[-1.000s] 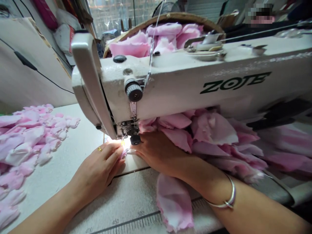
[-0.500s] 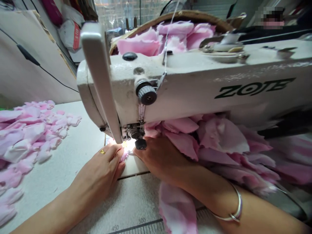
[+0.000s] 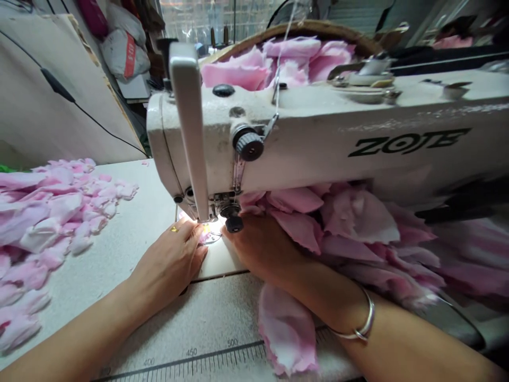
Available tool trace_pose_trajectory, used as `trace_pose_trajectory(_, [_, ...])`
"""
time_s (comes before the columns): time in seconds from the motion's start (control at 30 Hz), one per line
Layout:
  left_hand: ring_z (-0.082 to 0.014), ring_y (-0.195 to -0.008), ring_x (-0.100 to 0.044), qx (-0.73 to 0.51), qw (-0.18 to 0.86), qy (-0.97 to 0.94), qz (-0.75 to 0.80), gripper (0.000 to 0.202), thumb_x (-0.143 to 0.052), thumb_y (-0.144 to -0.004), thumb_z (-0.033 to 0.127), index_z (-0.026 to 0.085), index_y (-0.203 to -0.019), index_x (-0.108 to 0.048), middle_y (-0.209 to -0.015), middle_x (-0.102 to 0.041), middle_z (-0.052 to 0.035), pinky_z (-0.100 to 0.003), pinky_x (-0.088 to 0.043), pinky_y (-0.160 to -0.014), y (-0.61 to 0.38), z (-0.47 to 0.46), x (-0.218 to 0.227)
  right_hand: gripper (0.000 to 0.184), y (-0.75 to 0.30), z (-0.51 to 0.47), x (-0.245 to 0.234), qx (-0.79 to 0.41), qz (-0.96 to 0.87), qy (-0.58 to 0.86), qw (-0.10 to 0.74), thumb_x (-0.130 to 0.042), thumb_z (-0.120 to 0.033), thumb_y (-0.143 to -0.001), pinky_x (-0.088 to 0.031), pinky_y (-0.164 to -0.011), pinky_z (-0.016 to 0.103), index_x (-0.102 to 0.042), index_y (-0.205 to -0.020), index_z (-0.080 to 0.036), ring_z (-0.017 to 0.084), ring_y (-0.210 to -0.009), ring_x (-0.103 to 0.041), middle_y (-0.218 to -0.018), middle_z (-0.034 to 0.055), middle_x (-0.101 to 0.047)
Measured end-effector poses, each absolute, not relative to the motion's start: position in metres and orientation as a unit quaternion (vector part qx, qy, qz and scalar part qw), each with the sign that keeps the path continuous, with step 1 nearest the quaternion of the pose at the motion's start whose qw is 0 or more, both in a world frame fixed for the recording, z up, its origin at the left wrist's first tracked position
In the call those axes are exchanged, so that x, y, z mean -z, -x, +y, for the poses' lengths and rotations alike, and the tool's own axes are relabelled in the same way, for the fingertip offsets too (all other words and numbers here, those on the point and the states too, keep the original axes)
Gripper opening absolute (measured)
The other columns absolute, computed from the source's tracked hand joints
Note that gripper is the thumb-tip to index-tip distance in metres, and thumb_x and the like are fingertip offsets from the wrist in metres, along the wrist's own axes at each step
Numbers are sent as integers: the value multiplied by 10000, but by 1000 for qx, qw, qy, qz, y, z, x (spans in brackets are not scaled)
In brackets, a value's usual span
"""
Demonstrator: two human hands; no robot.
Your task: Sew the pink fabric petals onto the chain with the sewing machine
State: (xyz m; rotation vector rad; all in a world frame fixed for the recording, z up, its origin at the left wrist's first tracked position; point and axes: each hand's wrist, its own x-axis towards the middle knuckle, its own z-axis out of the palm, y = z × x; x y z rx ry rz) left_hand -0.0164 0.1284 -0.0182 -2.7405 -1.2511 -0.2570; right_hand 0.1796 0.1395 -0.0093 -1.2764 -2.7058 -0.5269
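Under the lit needle area of a white sewing machine [image 3: 310, 143], a small pink fabric piece [image 3: 204, 235] lies mostly covered. My left hand [image 3: 175, 254], with a yellow ring, holds its fingers together on that piece, left of the presser foot. From the other side, my right hand [image 3: 258, 244] reaches in close to the needle with curled fingers; their tips are hidden behind the machine's black knob [image 3: 234, 224]. Pink fabric pieces [image 3: 353, 223] are bunched behind my right wrist, under the machine arm. One pink petal-shaped piece [image 3: 288, 329] hangs below my right forearm.
A heap of pink and white fabric pieces [image 3: 51, 217] covers the table's left side. Behind the machine stands a round basket [image 3: 318, 25] of more pink cloth. A printed ruler [image 3: 191, 366] runs along the front edge. A person [image 3: 455, 36] is at the far right.
The view has shifted slightly, so the machine head appears farther right. Less of the pink piece shows beside my left fingers. Both hands stay close to the needle.
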Motion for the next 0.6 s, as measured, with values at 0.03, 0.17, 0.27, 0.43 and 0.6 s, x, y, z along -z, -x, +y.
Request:
trace_pose_trajectory(0.03, [-266,-925,-516,86,61,905,-412,169,-475,-887,224,187,-761,-582,-905,-580,-95,-446,-489,-816,16,129,18,191,-180,140,10,165,-890,422,53,-477,-27,-784,-274,-547,329,-592,-751,-175,217,-675,-575,-750,84,-629])
trace_pose_trajectory(0.17, [-270,-933,-526,90,67,903,-415,155,-477,-884,234,178,-803,-596,-907,-588,-97,-443,-496,-804,16,132,18,192,-180,140,8,128,-888,439,50,-476,-19,-772,-266,-524,322,-582,-747,-177,192,-657,-575,-748,66,-625])
trace_pose_trajectory(0.27, [-270,-928,-531,89,78,903,-413,167,-461,-899,248,160,-884,-602,-941,-597,-107,-442,-491,-805,16,133,19,194,-180,140,3,107,-886,451,30,-479,-18,-775,-264,-512,319,-596,-777,-172,192,-661,-583,-775,72,-633])
trace_pose_trajectory(0.43, [-244,-958,-535,109,70,897,-422,221,-451,-912,222,134,-1082,-560,-1035,-598,-106,-413,-481,-838,15,131,23,162,-182,140,0,50,-889,452,40,-486,-113,-857,-319,-556,321,-611,-782,-185,191,-683,-592,-792,52,-650])
trace_pose_trajectory(0.6, [-238,-986,-506,140,44,890,-431,219,-478,-892,192,137,-1093,-545,-1030,-577,-97,-401,-481,-882,17,131,25,147,-182,142,5,68,-887,450,75,-535,-109,-834,-343,-582,319,-630,-748,-180,199,-686,-590,-739,44,-651])
